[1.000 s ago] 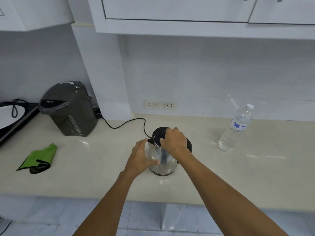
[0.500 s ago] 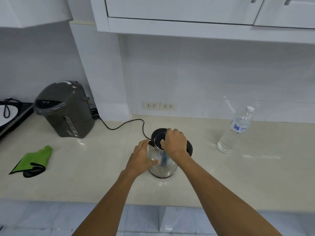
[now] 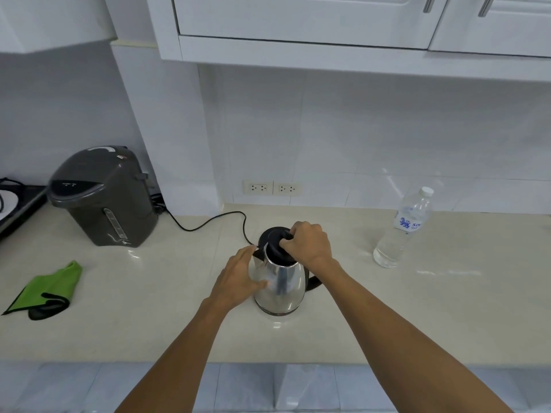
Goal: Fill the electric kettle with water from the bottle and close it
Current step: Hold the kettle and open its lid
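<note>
Beige countertop (image 3: 417,308) runs under white cabinets (image 3: 298,19), and a dark grey water boiler (image 3: 101,198) stands at its left. Near the front edge stands the steel kettle (image 3: 280,286); the left hand (image 3: 238,278) lies flat against its side, fingers spread wide. The right hand (image 3: 310,242) pinches its black lid (image 3: 275,244). A capped bottle (image 3: 402,231) stands well apart at the right.
</note>
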A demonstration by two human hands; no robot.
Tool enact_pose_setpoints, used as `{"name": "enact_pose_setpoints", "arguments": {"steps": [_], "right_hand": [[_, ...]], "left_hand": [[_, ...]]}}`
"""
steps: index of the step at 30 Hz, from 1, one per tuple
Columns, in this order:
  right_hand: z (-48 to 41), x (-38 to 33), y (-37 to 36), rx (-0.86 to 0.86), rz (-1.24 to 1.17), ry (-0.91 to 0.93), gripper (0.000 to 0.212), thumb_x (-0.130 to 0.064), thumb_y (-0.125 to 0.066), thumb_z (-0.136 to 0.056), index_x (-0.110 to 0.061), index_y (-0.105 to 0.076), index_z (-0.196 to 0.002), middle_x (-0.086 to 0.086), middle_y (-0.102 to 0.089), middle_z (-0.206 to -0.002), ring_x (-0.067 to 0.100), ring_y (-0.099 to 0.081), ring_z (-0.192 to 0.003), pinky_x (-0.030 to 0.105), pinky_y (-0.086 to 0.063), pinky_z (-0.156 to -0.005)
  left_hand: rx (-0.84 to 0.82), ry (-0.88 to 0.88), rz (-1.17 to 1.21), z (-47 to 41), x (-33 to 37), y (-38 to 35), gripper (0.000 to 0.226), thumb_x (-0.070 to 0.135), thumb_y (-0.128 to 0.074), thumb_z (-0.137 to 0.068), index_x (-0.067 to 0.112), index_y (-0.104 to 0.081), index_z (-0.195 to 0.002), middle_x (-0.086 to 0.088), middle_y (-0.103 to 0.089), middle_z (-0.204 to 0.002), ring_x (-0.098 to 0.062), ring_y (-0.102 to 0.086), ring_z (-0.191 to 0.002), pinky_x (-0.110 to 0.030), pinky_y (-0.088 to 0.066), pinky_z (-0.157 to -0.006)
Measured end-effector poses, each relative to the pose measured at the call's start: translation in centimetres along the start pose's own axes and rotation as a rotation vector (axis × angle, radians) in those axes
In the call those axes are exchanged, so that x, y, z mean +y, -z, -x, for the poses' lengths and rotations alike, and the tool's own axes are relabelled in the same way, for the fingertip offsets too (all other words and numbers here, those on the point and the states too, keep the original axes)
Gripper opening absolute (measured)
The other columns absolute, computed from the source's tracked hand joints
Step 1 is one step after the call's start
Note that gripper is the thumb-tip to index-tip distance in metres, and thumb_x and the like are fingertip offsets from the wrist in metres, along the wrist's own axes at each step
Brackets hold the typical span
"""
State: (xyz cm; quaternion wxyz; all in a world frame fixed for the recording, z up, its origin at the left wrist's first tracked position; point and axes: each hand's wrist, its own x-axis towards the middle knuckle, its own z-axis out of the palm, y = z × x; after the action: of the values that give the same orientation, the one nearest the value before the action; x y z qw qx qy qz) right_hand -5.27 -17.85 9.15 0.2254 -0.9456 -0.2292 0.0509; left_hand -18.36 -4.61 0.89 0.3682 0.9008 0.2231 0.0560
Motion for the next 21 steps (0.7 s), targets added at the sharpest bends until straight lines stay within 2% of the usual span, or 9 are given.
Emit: {"name": "enact_pose_setpoints", "arguments": {"steps": [6, 9, 14, 16, 18, 19, 21], "right_hand": [[-0.1, 1.8, 1.2, -0.03, -0.204, -0.033, 0.027, -0.034, -0.069, -0.081, -0.018, -0.076, -0.102, 0.006, -0.073, -0.096, 0.023, -0.062, -0.088, 0.028, -0.047, -0.072], [-0.1, 2.4, 1.4, -0.035, -0.256, -0.025, 0.025, -0.035, -0.067, -0.083, -0.018, -0.077, -0.099, 0.003, -0.076, -0.093, 0.023, -0.063, -0.097, 0.03, -0.05, -0.075], [-0.2, 3.5, 2.1, -0.017, -0.409, -0.062, 0.023, -0.042, -0.066, -0.076, -0.027, -0.079, -0.088, -0.005, -0.077, -0.087, 0.022, -0.068, -0.099, 0.038, -0.059, -0.086], [-0.1, 4.0, 2.2, -0.012, -0.486, -0.067, 0.017, -0.043, -0.068, -0.074, -0.03, -0.077, -0.077, -0.005, -0.077, -0.079, 0.021, -0.071, -0.093, 0.042, -0.061, -0.082], [-0.1, 4.5, 2.1, -0.01, -0.558, -0.053, 0.011, -0.043, -0.069, -0.073, -0.034, -0.075, -0.076, -0.001, -0.076, -0.071, 0.021, -0.074, -0.081, 0.043, -0.063, -0.076], [0.0, 4.8, 2.1, -0.002, -0.582, -0.045, 0.008, -0.042, -0.069, -0.075, -0.036, -0.075, -0.074, -0.001, -0.075, -0.068, 0.021, -0.074, -0.076, 0.042, -0.063, -0.075], [0.0, 5.5, 2.3, 0.028, -0.613, -0.044, 0.015, -0.034, -0.069, -0.08, -0.038, -0.078, -0.068, -0.005, -0.075, -0.066, 0.017, -0.075, -0.07, 0.034, -0.063, -0.077]], "left_hand": [[0.0, -0.009, -0.011, -0.1, -0.1, 0.0, 0.095, 0.035, -0.088, -0.085, 0.023, -0.035, -0.162, 0.011, -0.036, -0.165, -0.018, -0.036, -0.149, -0.039, -0.039, -0.118], [-0.001, -0.009, -0.014, -0.1, -0.1, 0.0, 0.093, 0.033, -0.088, -0.084, 0.024, -0.037, -0.161, 0.011, -0.038, -0.164, -0.018, -0.038, -0.148, -0.04, -0.04, -0.117], [-0.005, -0.003, -0.012, -0.2, 0.1, -0.2, 0.091, 0.031, -0.089, -0.083, 0.025, -0.039, -0.159, 0.01, -0.041, -0.161, -0.018, -0.04, -0.146, -0.04, -0.041, -0.116], [-0.004, -0.002, -0.008, -0.2, 0.2, -0.2, 0.09, 0.03, -0.089, -0.083, 0.025, -0.04, -0.158, 0.011, -0.041, -0.161, -0.018, -0.04, -0.146, -0.039, -0.041, -0.116], [-0.006, 0.005, -0.005, -0.3, 0.3, -0.3, 0.09, 0.031, -0.089, -0.083, 0.026, -0.04, -0.158, 0.012, -0.041, -0.16, -0.017, -0.039, -0.146, -0.038, -0.04, -0.116], [-0.004, 0.007, -0.006, -0.3, 0.3, -0.3, 0.09, 0.031, -0.089, -0.083, 0.026, -0.04, -0.158, 0.012, -0.041, -0.16, -0.017, -0.04, -0.146, -0.037, -0.04, -0.116], [0.003, 0.009, -0.013, -0.3, 0.4, -0.3, 0.089, 0.03, -0.09, -0.082, 0.025, -0.042, -0.157, 0.012, -0.042, -0.159, -0.017, -0.04, -0.145, -0.036, -0.04, -0.115]]}}
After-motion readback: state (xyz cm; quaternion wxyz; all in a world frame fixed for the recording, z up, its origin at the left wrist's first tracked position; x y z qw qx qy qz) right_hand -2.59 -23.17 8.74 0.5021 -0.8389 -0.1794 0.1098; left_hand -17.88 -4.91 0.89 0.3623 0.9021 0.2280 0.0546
